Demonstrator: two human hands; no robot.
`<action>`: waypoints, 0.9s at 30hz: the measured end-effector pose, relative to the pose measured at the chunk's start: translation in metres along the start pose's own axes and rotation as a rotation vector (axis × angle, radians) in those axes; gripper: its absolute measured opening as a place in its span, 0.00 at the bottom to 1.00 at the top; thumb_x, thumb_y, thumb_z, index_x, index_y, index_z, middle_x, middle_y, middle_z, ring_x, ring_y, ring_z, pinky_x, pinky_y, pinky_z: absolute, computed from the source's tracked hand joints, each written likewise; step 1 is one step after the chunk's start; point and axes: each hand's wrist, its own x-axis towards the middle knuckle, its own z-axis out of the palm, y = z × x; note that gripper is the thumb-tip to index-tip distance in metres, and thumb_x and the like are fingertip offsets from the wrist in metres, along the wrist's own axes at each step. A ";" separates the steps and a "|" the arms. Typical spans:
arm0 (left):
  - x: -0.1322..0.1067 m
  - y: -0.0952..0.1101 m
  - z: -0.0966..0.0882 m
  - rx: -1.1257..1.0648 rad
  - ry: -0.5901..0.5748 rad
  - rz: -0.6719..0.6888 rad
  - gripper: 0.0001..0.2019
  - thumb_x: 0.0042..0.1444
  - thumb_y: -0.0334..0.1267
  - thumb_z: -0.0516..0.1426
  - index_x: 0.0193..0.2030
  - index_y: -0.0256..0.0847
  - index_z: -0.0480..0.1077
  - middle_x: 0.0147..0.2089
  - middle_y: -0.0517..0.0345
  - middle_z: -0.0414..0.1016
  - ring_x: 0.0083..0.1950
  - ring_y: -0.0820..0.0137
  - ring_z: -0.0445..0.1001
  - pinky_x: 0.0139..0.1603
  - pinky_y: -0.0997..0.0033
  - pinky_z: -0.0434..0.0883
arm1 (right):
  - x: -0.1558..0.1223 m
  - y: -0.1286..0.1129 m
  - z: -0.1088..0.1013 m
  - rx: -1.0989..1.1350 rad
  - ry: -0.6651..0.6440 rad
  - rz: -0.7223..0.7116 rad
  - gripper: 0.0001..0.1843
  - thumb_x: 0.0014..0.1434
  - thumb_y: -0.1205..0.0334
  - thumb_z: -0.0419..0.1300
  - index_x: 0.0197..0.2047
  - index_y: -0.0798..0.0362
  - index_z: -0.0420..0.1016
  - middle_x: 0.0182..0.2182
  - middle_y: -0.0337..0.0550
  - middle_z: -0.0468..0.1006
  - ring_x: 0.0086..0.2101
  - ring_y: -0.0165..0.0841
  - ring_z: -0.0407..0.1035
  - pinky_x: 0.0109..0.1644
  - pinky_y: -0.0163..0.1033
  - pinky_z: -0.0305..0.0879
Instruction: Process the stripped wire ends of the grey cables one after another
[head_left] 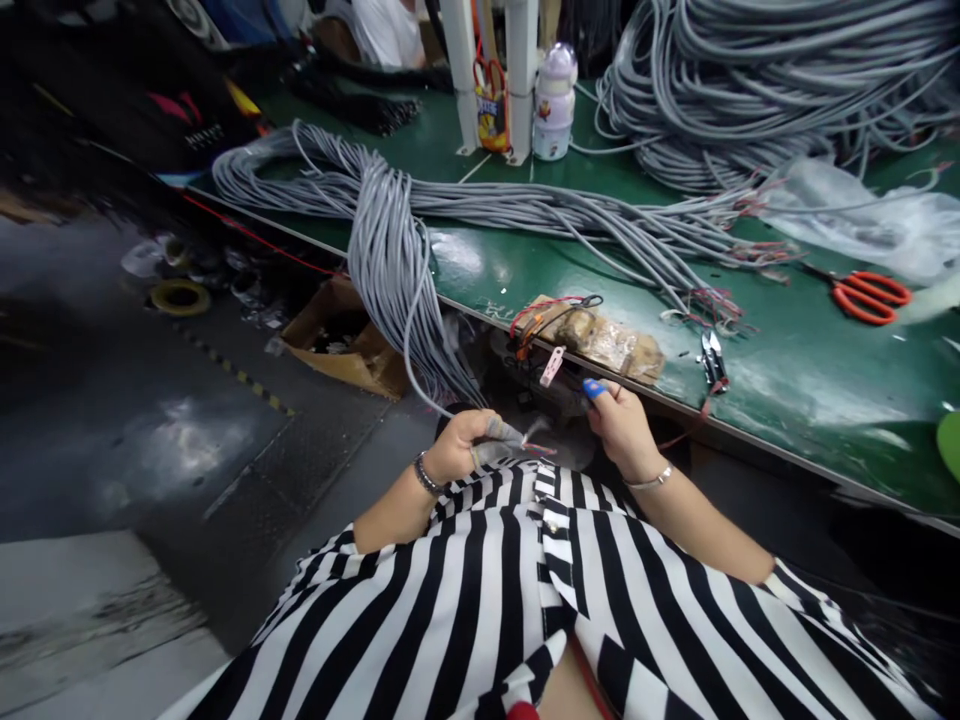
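A smooth, round grey cable (pixel 429 402) is curving down from a bundle of like cables (pixel 390 260), which is drooping in a thick, ropy fold over the edge of a glossy green table (pixel 480 265). The left hand (pixel 461 442) is gripping this cable close to its end, thumb and fingers pressing together, some of them wearing greyish wraps. The cable is lying in front of the person, below the table edge, and its thin, reddish bare-ended wires (pixel 541 449) are sticking out just beyond the fingertips. The held end is pointing rightward, toward the right hand's side, its long axis running nearly crosswise and dipping slightly, while the length behind the grip is bending up and back to the bundle. The right hand (pixel 621 428) is hovering near the table edge, apart from the wire tips, its fingers curling in and a blue cover showing on one digit; whether it is pinching anything, one cannot tell. Beyond it, a rough brown block (pixel 615 345) wrapped in shiny clear film is resting along the edge, with small metal snips (pixel 712 362) and orange-handled scissors (pixel 870 297) lying farther right.
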 end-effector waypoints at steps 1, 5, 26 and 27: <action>-0.001 -0.002 0.000 0.007 0.060 -0.031 0.12 0.59 0.44 0.61 0.37 0.35 0.78 0.29 0.52 0.77 0.30 0.72 0.74 0.33 0.76 0.71 | 0.002 0.000 -0.003 0.013 -0.018 -0.025 0.26 0.50 0.39 0.65 0.23 0.52 0.63 0.12 0.28 0.53 0.14 0.21 0.43 0.17 0.32 0.36; 0.004 -0.008 0.001 0.029 0.206 -0.115 0.12 0.58 0.43 0.62 0.39 0.35 0.79 0.33 0.51 0.79 0.33 0.72 0.76 0.36 0.75 0.73 | 0.011 -0.003 0.000 0.074 -0.244 0.026 0.31 0.50 0.30 0.60 0.26 0.54 0.69 0.17 0.36 0.65 0.16 0.23 0.53 0.18 0.31 0.49; 0.044 -0.029 0.016 -0.209 0.268 -0.334 0.17 0.51 0.47 0.65 0.38 0.33 0.78 0.33 0.53 0.80 0.31 0.73 0.75 0.35 0.74 0.74 | 0.042 -0.007 0.038 0.414 -0.263 0.125 0.31 0.46 0.34 0.67 0.24 0.55 0.64 0.19 0.32 0.59 0.18 0.19 0.46 0.17 0.26 0.37; 0.044 -0.030 0.016 -0.209 0.266 -0.334 0.17 0.51 0.48 0.65 0.37 0.33 0.78 0.33 0.53 0.80 0.31 0.73 0.74 0.35 0.74 0.74 | 0.042 -0.007 0.038 0.421 -0.263 0.117 0.30 0.47 0.35 0.67 0.24 0.55 0.65 0.19 0.32 0.59 0.18 0.19 0.46 0.16 0.26 0.37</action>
